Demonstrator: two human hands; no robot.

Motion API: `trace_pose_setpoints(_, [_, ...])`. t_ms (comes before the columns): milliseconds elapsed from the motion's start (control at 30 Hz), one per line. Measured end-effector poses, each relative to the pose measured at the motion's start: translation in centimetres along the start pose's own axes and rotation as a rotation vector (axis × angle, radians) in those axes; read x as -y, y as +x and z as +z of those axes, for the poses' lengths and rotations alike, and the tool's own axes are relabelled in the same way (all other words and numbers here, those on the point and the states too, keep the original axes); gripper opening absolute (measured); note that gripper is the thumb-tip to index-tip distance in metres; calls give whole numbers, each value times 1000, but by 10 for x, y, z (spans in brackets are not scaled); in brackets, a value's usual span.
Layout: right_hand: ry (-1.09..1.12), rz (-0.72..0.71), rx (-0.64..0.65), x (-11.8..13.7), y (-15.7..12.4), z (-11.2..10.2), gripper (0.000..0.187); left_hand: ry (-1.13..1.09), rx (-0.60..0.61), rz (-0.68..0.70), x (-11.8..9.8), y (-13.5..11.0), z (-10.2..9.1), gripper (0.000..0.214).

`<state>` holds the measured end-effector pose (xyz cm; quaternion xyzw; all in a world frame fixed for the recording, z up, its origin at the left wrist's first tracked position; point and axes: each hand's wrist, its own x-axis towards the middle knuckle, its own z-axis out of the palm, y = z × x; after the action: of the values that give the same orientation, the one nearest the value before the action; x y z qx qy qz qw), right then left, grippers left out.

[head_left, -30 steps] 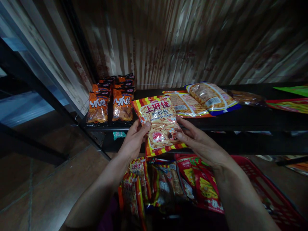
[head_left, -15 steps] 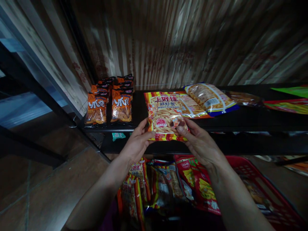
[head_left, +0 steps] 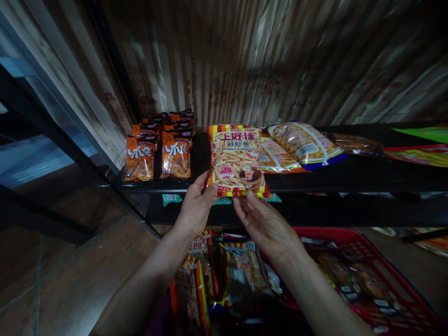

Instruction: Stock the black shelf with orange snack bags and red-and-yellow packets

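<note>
A red and yellow bag of prawn crackers is held tilted up over the front edge of the shelf, its printed face toward me. My left hand pinches its lower left corner, thumb in front. At the bottom edge, my right hand grips with the thumb near the rim and the fingers underneath. Just behind and to the right, another cracker bag lies flat on the shelf, partly covered by a blue-edged snack bag.
Orange snack bags stand in two rows at the shelf's left end. Below my arms, a red basket holds several snack packs. The black shelf has a lower tier with green packets. A dark post rises at left.
The held bag has risen slightly and tipped more upright. My right hand has slid from its right side to the bottom edge, while my left hand keeps its corner.
</note>
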<state>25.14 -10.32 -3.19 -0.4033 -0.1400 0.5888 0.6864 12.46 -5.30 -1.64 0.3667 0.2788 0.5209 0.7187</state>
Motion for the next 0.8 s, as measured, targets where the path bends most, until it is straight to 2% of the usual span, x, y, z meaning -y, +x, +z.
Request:
trace_pose_setpoints(67, [-14, 54, 19, -5, -3, 4, 31, 26, 6, 10, 5, 0, 0, 39])
trace_pose_setpoints(133, [-26, 59, -6, -8, -4, 7, 32, 38, -51, 9, 9, -2, 2, 46])
trace_pose_setpoints(200, [-25, 0, -56, -10, -2, 9, 31, 27, -100, 0, 11, -4, 4, 60])
trace_pose_setpoints(300, [-28, -93, -95, -10, -1, 11, 30, -22, -96, -24, 9, -8, 7, 73])
trace_pose_setpoints(367, [-47, -116, -80, -8, -1, 12, 30, -61, -74, -35, 6, -8, 9, 66])
trace_pose_setpoints(467, [-56, -96, -49, -4, -4, 13, 29, -97, -55, -72, 2, -7, 9, 42])
trace_pose_setpoints(567, [-51, -75, -23, -3, -6, 13, 29, -119, -74, -94, 1, -5, 8, 27])
trace_pose_setpoints(667, [-78, -75, 10, -2, -7, 12, 27, -129, -87, -111, 1, -4, 5, 24])
trace_pose_setpoints(800, [-149, -84, 25, -3, -13, 14, 29, -147, -75, -116, -2, -4, 2, 35])
